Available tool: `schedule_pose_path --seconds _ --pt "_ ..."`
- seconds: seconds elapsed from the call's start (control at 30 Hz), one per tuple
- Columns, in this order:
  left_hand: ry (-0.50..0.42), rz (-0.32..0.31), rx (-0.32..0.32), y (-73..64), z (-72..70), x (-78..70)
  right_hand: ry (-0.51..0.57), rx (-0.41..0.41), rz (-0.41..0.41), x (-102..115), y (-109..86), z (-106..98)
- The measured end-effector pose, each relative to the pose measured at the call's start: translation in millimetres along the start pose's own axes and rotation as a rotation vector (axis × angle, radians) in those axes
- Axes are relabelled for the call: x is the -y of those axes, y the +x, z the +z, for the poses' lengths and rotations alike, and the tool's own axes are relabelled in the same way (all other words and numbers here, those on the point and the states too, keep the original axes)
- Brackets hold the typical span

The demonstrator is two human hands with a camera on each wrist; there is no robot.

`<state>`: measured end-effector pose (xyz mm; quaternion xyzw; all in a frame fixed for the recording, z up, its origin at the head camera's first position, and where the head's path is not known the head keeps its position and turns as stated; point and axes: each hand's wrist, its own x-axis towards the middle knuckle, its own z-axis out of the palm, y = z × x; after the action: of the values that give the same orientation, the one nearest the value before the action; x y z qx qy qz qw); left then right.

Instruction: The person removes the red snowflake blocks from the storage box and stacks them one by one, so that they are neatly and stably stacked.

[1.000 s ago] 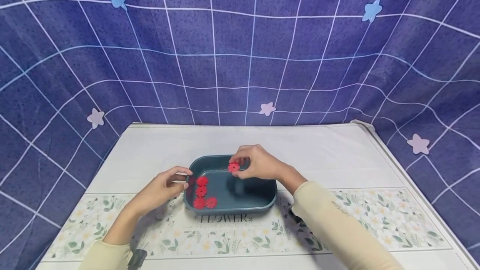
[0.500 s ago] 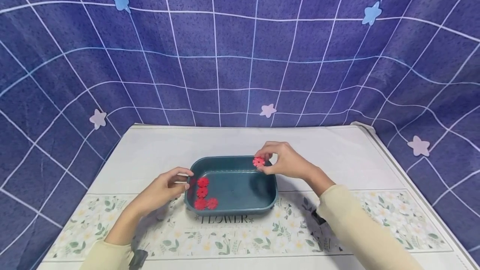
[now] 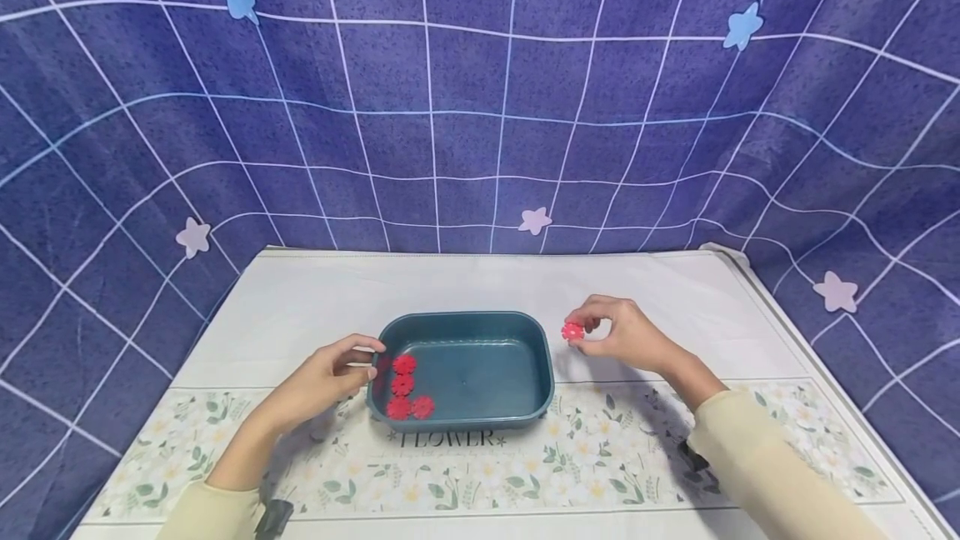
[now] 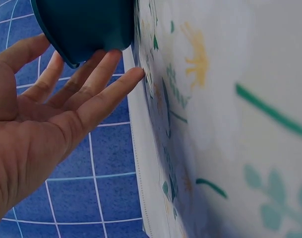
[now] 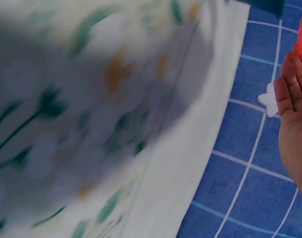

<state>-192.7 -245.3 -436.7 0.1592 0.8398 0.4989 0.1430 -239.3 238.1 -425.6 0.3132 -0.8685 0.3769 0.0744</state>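
Observation:
My right hand (image 3: 626,333) pinches a red flower-shaped plastic piece (image 3: 572,332) between thumb and fingertips, to the right of the dark teal basin (image 3: 459,423). In the right wrist view the red piece (image 5: 301,40) shows edge-on at the fingers of the right hand (image 5: 295,114). My left hand (image 3: 326,373) rests its fingertips on the basin's left end. From the left wrist, the left hand (image 4: 51,106) has its fingers spread loosely against the outer wall of the basin (image 4: 86,25). Several more red flower-shaped pieces (image 3: 402,385) lie inside at the basin's left end.
The basin stands on a white table cover (image 3: 330,282) with a printed floral band (image 3: 585,473). Behind and at both sides hangs a blue curtain (image 3: 465,140) with a white grid and stars. A dark strap piece (image 3: 692,457) shows under the right sleeve.
My right hand has carried its red piece rightward, from over the basin to beyond its right rim. The left hand, the basin and the pieces inside have stayed put.

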Motion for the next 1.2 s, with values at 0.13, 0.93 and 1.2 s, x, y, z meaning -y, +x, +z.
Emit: schedule_pose_path --seconds 0.13,0.93,1.2 --pt "-0.002 0.001 0.001 -0.5 0.0 -0.9 -0.017 -0.004 0.022 -12.1 -13.7 -1.5" --pt "0.006 0.007 -0.002 -1.3 1.5 -4.5 -0.156 0.080 0.128 -48.9 -52.5 4.8" --pt "0.021 0.013 -0.007 -2.0 2.4 -5.8 -0.125 0.087 0.185 -50.3 -53.4 6.0"
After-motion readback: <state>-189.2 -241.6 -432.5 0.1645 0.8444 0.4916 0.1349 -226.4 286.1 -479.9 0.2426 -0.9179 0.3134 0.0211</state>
